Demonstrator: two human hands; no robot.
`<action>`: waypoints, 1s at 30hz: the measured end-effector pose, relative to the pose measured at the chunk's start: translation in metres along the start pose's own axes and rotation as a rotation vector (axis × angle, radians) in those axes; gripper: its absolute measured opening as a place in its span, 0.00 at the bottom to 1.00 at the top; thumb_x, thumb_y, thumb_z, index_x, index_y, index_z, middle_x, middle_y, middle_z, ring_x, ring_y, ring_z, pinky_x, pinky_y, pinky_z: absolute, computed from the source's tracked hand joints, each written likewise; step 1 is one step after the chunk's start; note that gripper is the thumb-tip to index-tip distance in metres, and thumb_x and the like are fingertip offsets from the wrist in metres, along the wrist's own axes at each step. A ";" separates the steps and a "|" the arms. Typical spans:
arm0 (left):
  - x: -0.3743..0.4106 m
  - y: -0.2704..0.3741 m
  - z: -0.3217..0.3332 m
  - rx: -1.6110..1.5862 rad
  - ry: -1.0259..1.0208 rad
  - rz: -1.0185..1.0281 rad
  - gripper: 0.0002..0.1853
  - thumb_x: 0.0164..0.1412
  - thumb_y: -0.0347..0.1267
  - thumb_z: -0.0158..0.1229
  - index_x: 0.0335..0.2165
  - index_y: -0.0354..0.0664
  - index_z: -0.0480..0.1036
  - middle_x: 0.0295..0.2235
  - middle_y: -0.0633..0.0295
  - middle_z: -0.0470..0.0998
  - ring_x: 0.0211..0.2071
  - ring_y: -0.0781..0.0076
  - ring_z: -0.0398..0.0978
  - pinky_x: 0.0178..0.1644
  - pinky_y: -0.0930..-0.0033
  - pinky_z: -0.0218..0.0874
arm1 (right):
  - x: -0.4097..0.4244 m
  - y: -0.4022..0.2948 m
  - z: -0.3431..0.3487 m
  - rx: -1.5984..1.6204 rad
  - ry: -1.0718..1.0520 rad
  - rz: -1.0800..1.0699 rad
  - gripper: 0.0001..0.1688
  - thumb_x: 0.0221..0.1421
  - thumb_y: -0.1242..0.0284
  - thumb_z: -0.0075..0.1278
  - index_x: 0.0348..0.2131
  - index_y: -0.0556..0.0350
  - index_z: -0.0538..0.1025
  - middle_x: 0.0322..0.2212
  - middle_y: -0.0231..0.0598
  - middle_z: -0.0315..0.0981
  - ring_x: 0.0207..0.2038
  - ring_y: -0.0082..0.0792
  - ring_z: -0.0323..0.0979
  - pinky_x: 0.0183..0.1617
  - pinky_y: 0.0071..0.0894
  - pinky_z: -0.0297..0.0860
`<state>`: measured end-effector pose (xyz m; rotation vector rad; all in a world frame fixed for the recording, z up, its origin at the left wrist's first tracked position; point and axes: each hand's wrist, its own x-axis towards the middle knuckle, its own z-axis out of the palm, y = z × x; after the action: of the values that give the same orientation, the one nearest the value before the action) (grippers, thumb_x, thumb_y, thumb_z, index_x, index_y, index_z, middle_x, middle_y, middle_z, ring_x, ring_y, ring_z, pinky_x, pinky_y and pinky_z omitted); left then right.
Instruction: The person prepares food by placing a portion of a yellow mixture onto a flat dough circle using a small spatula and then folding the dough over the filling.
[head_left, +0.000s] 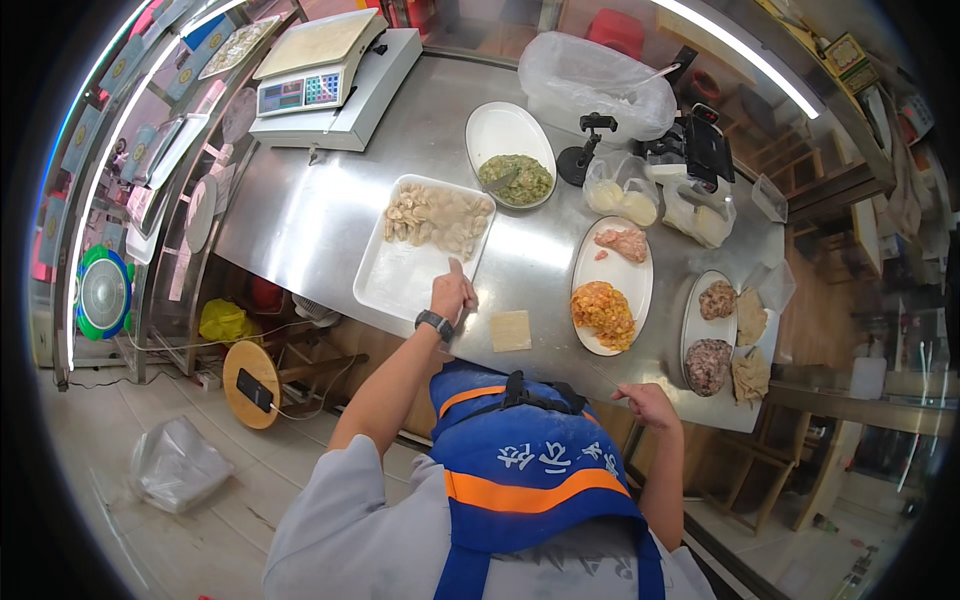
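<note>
My left hand (451, 291) is at the near right edge of a white tray (390, 277) that holds many wrapped wontons or small dumplings (435, 216); one finger points towards them. A square dough wrapper (511, 331) lies flat on the steel table, right of that hand. Near the table's front edge is my right hand (649, 405), fingers curled, with a thin thing perhaps at the fingertips. An oval plate (611, 281) beyond it bears an orange-yellow corn filling (604, 315) and pink minced meat (624, 244). Green filling (517, 180) with a utensil sits on another oval plate (504, 127).
At the right, an oval plate (705, 328) holds two meat mounds beside stacked wrappers (750, 375). Bagged dough-like pieces (621, 196), a phone stand (576, 161) and a large plastic bag (592, 82) stand at the back. A weighing scale (311, 90) stands back left.
</note>
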<state>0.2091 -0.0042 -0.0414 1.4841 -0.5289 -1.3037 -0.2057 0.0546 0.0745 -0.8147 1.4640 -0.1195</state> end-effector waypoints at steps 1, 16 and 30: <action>0.014 0.007 -0.011 0.032 0.008 0.003 0.38 0.64 0.55 0.41 0.09 0.37 0.66 0.08 0.61 0.64 0.10 0.73 0.64 0.16 0.70 0.55 | 0.000 0.002 0.006 0.032 0.006 0.004 0.20 0.58 0.60 0.51 0.31 0.62 0.78 0.09 0.19 0.50 0.10 0.15 0.44 0.14 0.20 0.42; 0.093 0.097 -0.018 1.388 -0.394 0.974 0.33 0.50 0.49 0.63 0.51 0.43 0.68 0.57 0.53 0.63 0.61 0.49 0.53 0.65 0.50 0.42 | -0.005 -0.016 0.034 0.212 0.078 -0.064 0.20 0.58 0.60 0.51 0.30 0.60 0.79 0.10 0.18 0.51 0.11 0.13 0.46 0.14 0.19 0.43; -0.039 -0.039 0.046 1.335 -0.692 0.750 0.07 0.51 0.32 0.54 0.25 0.39 0.73 0.29 0.51 0.73 0.36 0.52 0.72 0.42 0.56 0.64 | -0.005 -0.007 0.032 0.225 -0.014 -0.088 0.19 0.59 0.61 0.49 0.32 0.60 0.77 0.10 0.18 0.48 0.11 0.13 0.44 0.14 0.18 0.41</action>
<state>0.1439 0.0245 -0.0525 1.4276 -2.4760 -0.7390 -0.1747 0.0651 0.0794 -0.6947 1.3730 -0.3384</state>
